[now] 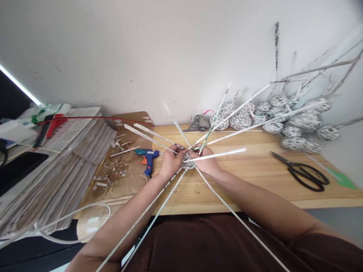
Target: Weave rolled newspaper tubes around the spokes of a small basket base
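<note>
A small round weave of rolled newspaper (187,163) is held between my two hands above the wooden table. Long rolled paper strips (227,154) stick out from it in all directions, several toward the wall and several down past my forearms. My left hand (171,163) grips the weave's left side, its thumb and fingers pinched close to the centre. On the other side, my right hand (204,160) has its fingers closed around the edge and the strip bases. Part of the weave lies hidden behind my fingers.
A blue glue gun (149,160) lies left of my hands, beside paper scraps on cardboard (130,179). Stacked newspapers (85,158) with a phone (21,170) fill the left. Black scissors (304,173) rest at right. Woven paper gourd shapes (303,119) stand along the wall near a grey cloth (200,122).
</note>
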A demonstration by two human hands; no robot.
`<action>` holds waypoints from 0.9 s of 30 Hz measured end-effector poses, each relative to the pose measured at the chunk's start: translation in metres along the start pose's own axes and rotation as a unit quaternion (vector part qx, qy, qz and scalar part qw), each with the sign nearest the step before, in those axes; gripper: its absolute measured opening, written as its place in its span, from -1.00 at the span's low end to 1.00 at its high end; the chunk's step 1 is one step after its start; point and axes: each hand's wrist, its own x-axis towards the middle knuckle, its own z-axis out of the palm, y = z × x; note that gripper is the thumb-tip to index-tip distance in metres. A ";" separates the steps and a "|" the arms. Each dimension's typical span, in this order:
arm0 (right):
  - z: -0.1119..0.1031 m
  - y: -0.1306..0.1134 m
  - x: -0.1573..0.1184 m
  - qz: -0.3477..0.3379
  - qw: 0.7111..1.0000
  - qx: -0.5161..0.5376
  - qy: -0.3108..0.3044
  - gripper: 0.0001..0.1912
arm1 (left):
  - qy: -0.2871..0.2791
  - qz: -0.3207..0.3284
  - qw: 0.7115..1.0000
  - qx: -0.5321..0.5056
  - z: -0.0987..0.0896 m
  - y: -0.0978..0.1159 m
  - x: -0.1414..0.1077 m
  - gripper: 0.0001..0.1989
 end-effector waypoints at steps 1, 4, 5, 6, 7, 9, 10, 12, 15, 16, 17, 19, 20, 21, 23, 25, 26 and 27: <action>-0.001 0.000 0.000 -0.005 1.000 -0.019 0.006 -0.85 | -0.013 0.002 1.000 -0.005 -0.001 -0.001 0.000 -0.87; -0.004 0.001 0.000 -0.025 0.999 -0.048 0.006 -0.86 | -0.036 0.000 0.999 -0.033 -0.004 -0.002 0.001 -0.83; -0.004 0.002 0.001 -0.026 0.999 -0.043 -0.002 -0.86 | -0.038 -0.004 0.999 -0.040 -0.005 -0.002 0.001 -0.82; -0.004 0.003 0.001 -0.026 0.999 -0.033 -0.007 -0.86 | -0.037 -0.010 0.998 -0.041 -0.005 0.000 0.001 -0.81; -0.004 0.003 0.001 -0.024 0.999 -0.026 -0.013 -0.87 | -0.034 -0.018 0.999 -0.037 -0.006 0.001 0.001 -0.80; -0.005 0.002 0.000 -0.022 0.999 -0.023 -0.020 -0.88 | -0.026 -0.032 0.999 -0.028 -0.006 0.003 0.001 -0.81; -0.005 0.000 0.000 -0.024 0.999 -0.024 -0.020 -0.88 | -0.021 -0.037 0.999 -0.023 -0.006 0.004 0.001 -0.82; -0.006 -0.005 -0.001 -0.033 0.999 -0.032 -0.010 -0.87 | -0.013 -0.036 0.999 -0.008 -0.006 0.004 0.001 -0.83; -0.008 -0.011 -0.003 -0.047 0.997 -0.046 0.026 -0.82 | -0.006 -0.016 1.000 0.021 -0.005 0.002 0.000 -0.85; -0.009 -0.011 -0.003 -0.051 0.997 -0.051 0.039 -0.80 | -0.009 -0.009 1.000 0.025 -0.005 0.002 0.000 -0.85; -0.009 -0.010 -0.003 -0.055 0.996 -0.053 0.049 -0.79 | -0.015 -0.002 1.000 0.024 -0.005 0.001 0.000 -0.86; -0.008 -0.007 -0.003 -0.067 0.994 -0.052 0.062 -0.77 | -0.026 0.003 1.000 0.012 -0.005 0.001 -0.001 -0.86; -0.007 -0.005 -0.002 -0.072 0.994 -0.054 0.066 -0.77 | -0.030 0.002 1.000 0.003 -0.004 0.002 -0.001 -0.85; -0.007 -0.003 -0.002 -0.074 0.993 -0.056 0.070 -0.77 | -0.032 0.001 0.999 -0.007 -0.004 0.002 -0.002 -0.84; -0.006 0.000 -0.001 -0.073 0.992 -0.065 0.076 -0.78 | -0.032 0.002 0.999 -0.025 -0.003 0.003 -0.003 -0.83; -0.006 0.001 0.000 -0.069 0.992 -0.069 0.080 -0.78 | -0.031 0.003 0.999 -0.031 -0.002 0.005 -0.004 -0.83; -0.007 0.001 0.000 -0.069 0.992 -0.065 0.082 -0.77 | -0.030 -0.001 0.999 -0.034 -0.001 0.005 -0.004 -0.83; -0.007 0.001 0.001 -0.069 0.992 -0.060 0.087 -0.76 | -0.028 -0.009 0.999 -0.039 -0.001 0.006 -0.005 -0.82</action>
